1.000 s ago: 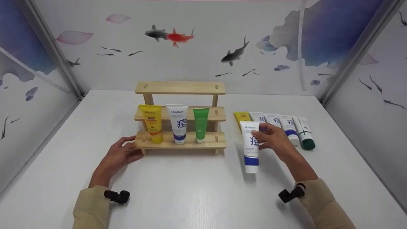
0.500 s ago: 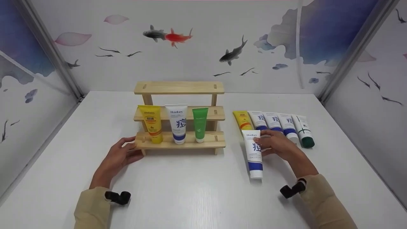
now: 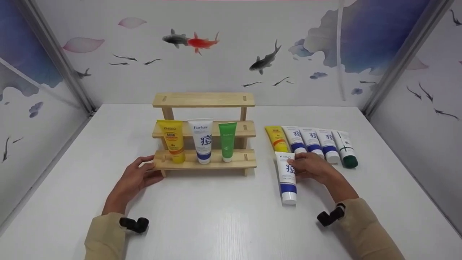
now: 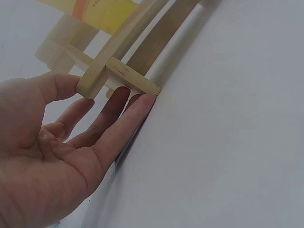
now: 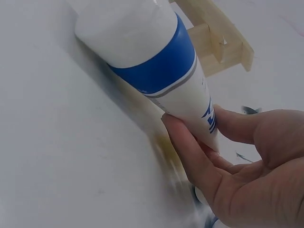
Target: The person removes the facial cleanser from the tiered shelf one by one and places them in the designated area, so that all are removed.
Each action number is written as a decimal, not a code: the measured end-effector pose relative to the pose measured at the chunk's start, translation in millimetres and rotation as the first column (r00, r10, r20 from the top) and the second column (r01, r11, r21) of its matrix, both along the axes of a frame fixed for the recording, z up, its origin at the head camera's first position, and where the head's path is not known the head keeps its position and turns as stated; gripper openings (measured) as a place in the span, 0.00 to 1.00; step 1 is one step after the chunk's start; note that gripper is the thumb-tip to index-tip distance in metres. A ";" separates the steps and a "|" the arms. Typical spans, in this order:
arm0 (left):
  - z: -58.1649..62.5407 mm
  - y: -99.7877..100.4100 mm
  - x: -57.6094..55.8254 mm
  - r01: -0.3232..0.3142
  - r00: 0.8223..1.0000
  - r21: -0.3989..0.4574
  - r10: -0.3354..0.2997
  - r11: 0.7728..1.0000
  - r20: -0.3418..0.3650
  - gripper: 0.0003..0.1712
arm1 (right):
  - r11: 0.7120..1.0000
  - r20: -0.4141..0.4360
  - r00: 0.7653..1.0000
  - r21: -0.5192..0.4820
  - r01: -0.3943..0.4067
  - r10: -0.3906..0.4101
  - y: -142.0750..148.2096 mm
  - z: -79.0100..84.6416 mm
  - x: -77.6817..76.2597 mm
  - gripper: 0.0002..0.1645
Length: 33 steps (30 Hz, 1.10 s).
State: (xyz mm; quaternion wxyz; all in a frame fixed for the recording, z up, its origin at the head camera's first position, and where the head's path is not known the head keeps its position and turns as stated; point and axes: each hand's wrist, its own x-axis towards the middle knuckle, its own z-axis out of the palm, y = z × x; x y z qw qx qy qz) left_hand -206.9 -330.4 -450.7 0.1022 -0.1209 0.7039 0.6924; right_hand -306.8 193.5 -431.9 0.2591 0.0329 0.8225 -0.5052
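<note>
Head view: at a white desk (image 3: pixel 216 224), a person is steadying a three-tier wooden rack (image 3: pixel 204 99) with the left hand (image 3: pixel 135 177), while the right hand (image 3: pixel 314 168) is pinching a white Hankey tube (image 3: pixel 287 180) by its flat end. The tube is lying to the right of the rack, its white cap (image 3: pixel 289 198) pointing toward the person. On the lowest shelf (image 3: pixel 249 163), a yellow tube (image 3: pixel 174 142), a white-and-blue tube (image 3: pixel 201 142) and a green tube (image 3: pixel 227 141) are standing on their caps. Beyond the right hand, a row of five more is resting on the desk: one yellow, three white-and-blue, and a white tube with a dark green cap (image 3: pixel 345 146).

Left wrist view: the thumb (image 4: pixel 61 88) is pressing the shelf's end, and fingers (image 4: pixel 123 121) are bracing the rack's leg (image 4: pixel 130 76).

Right wrist view: thumb and fingers are squeezing the held tube's tapered end; whether its cap is touching the desk is hard to tell.

The step in hand appears to be handling this single tube beside the rack. The next move seems to be calling for a firm pinch and a still rack, keeping the neighbouring tubes undisturbed.
</note>
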 end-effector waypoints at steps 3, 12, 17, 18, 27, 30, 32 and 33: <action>0.3 -0.2 0.5 0.000 1.000 0.005 0.000 1.000 0.001 0.32 | 1.000 -0.006 1.000 0.019 0.004 -0.004 -1.6 -1.4 -0.3 0.47; 0.2 2.4 -0.5 -0.007 1.000 -0.014 0.006 1.000 -0.006 0.31 | 0.997 -0.001 1.000 0.076 -0.015 0.015 0.6 -5.6 -1.2 0.48; -2.2 2.2 -0.8 0.002 1.000 -0.015 -0.001 1.000 0.003 0.31 | 0.999 0.015 1.000 0.033 -0.006 0.005 3.6 -6.2 -0.6 0.47; -2.2 1.8 -0.8 0.000 1.000 -0.015 0.000 1.000 0.007 0.31 | 1.000 0.017 1.000 0.018 -0.003 0.002 3.9 -5.8 -0.6 0.46; 1.7 -0.5 -0.2 -0.002 1.000 -0.038 0.003 0.999 0.023 0.32 | 1.000 0.030 0.999 -0.014 -0.011 0.012 7.8 2.1 -0.6 0.38; 1.9 -0.2 -0.9 -0.006 0.999 -0.035 0.007 0.999 0.032 0.32 | 1.000 0.014 1.000 0.022 -0.003 0.003 10.0 6.8 0.5 0.36; 1.9 0.0 -1.2 -0.006 0.999 -0.035 0.007 0.999 0.035 0.32 | 0.999 -0.005 1.000 0.044 0.005 -0.004 12.2 10.9 1.1 0.36; 2.0 0.0 -1.2 -0.007 0.999 -0.037 0.008 0.999 0.037 0.32 | 0.999 -0.015 1.000 0.047 0.009 -0.008 13.0 13.1 1.4 0.36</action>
